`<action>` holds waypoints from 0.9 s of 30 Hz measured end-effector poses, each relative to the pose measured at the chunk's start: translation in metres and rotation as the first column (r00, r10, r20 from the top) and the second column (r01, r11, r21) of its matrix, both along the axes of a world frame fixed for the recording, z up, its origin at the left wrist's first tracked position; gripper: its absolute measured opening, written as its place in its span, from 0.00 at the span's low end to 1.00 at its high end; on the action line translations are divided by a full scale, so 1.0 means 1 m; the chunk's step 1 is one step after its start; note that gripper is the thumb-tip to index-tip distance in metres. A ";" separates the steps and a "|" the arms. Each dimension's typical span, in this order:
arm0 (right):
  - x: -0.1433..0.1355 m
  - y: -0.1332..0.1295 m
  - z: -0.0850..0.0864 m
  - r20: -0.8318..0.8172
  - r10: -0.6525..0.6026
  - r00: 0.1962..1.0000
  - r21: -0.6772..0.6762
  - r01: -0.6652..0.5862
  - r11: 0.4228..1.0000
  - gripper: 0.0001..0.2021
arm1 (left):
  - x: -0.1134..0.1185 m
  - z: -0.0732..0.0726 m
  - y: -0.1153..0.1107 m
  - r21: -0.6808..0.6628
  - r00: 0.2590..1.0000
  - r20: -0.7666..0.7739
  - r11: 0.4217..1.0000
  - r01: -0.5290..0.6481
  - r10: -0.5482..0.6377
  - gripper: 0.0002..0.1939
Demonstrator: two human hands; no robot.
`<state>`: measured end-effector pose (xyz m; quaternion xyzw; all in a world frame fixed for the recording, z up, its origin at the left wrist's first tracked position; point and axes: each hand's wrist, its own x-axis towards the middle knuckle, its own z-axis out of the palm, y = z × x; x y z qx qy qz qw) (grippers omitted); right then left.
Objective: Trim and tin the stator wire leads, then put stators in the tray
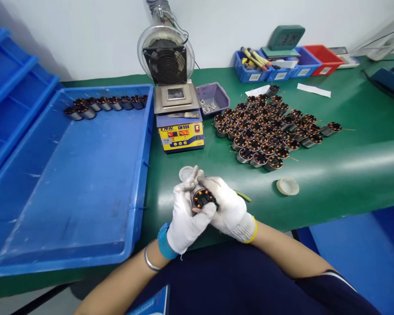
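Observation:
A motor stator point(202, 198), a round metal can with copper windings showing at its end, is held between my two gloved hands above the near part of the green table. My left hand point(185, 216) closes on it from the left, thumb along its lower side. From the right, my right hand point(228, 208) wraps round it, and its fingertips are partly hidden. Just behind the hands sits a small round white dish point(185, 173). A thin green object point(243, 196) sticks out beside my right hand.
A large blue tray point(138, 175) on the left holds several stators along its back. A yellow soldering pot point(180, 133) stands below a fan point(167, 61), beside a purple bin point(223, 98). Many stators point(259, 127) cluster at right, with a shallow cup point(288, 187) nearer.

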<state>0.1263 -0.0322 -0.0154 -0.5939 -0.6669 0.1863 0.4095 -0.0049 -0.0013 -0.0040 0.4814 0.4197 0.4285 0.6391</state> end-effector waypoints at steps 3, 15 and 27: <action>0.008 0.000 0.000 0.009 0.068 0.998 0.005 -0.068 0.998 0.24 | 0.003 -0.004 0.004 0.045 1.000 0.013 0.999 0.019 -0.019 0.35; 0.052 -0.001 0.018 0.209 0.162 0.965 -0.072 -0.150 0.986 0.23 | -0.027 0.007 0.010 0.424 0.951 -0.216 0.899 -0.114 0.222 0.13; 0.059 0.006 0.034 0.334 0.211 0.919 -0.003 -0.223 0.975 0.25 | -0.030 0.019 0.020 0.360 0.935 -0.324 0.933 -0.020 0.145 0.17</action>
